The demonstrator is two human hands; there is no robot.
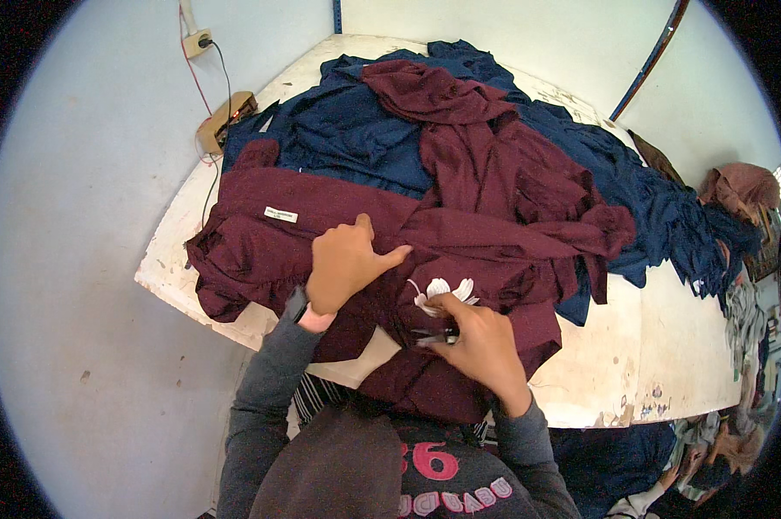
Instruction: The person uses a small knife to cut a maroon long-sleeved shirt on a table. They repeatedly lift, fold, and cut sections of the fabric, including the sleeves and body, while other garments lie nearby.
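A maroon garment with a small white label lies spread in front of me. My left hand rests on it below the label, thumb and forefinger apart and the other fingers partly hidden. In my right hand is a pair of small thread snips, mostly covered by the fingers, its points toward the left. Just above the snips, a white flower-shaped decoration shows on the cloth, partly behind my fingers. The garment's lower part hangs over the table's near edge toward my lap.
Dark blue garments lie heaped across the far side of the pale, worn table, with more maroon cloth on top. A brown box with a cable sits at the far left edge by the wall. Other cloth piles stand at right.
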